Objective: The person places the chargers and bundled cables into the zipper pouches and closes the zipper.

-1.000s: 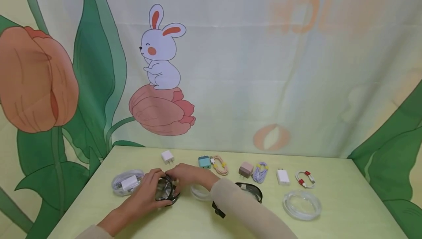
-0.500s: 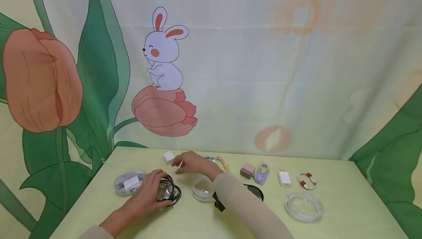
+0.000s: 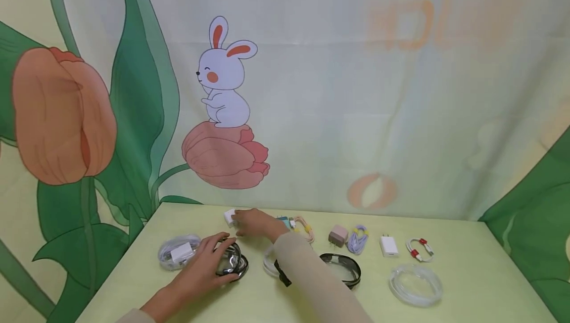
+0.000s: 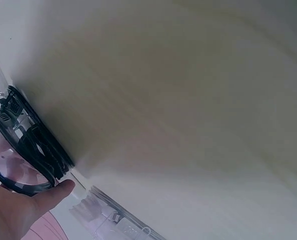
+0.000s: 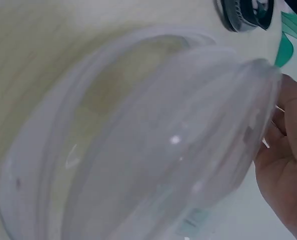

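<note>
My left hand (image 3: 205, 266) holds a round clear pouch with a black edge (image 3: 242, 266), its thumb at the near side and fingers at the far side. In the left wrist view, black cable or trim shows inside that pouch (image 4: 36, 145). Farther back, my right hand (image 3: 256, 224) has its fingertips at a white charger plug (image 3: 229, 217) and covers part of it; whether they pinch it is hidden. A clear pouch with a whitish edge (image 5: 153, 130) fills much of the right wrist view, beside the right hand (image 5: 288, 155).
Left lies a clear pouch with a white charger (image 3: 180, 252). Behind the right arm are a teal charger (image 3: 283, 221) and pink cable (image 3: 304, 228). Rightward lie a pink charger (image 3: 338, 235), purple cable (image 3: 357, 240), white charger (image 3: 389, 246), red-tied cable (image 3: 420, 253), black-edged pouch (image 3: 354, 268) and clear pouch (image 3: 394, 288).
My right hand has left the black-edged pouch and moved back to the white charger plug. The left hand stays on the pouch. The head view has shifted slightly.
</note>
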A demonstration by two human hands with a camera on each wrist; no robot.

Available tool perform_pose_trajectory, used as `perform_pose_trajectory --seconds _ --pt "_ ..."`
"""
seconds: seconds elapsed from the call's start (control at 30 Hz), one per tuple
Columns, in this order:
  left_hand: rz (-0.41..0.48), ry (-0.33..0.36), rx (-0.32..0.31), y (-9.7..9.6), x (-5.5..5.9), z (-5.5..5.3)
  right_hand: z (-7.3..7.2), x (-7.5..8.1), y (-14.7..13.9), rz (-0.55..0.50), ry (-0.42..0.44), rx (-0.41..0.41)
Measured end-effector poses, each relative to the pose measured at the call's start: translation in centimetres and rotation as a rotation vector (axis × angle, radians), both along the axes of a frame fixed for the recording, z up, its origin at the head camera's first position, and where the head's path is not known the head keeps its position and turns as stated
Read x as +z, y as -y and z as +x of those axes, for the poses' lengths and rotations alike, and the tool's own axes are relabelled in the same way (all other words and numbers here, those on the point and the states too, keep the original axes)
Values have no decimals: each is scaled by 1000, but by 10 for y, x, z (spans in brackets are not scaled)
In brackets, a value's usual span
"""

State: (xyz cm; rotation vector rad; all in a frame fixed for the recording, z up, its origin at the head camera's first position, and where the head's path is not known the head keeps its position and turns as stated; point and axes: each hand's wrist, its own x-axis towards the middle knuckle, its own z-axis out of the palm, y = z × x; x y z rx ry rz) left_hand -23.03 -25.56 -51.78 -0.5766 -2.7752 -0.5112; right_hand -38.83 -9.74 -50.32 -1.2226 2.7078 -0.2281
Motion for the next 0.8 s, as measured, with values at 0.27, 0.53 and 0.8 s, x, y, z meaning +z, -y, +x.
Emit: perform_pose_trajectory --seconds 0.27,0.53,0.8 --pt "-4 -33 -1 -2 -3 -2 -3 2 -8 -42 -71 37" --pt "-16 -36 -10 -8 -2 -2 -4 -2 -20 -131 28 -65" --pt "-19 -49 -16 -11 -4 -2 4 -6 -13 -83 -50 -39"
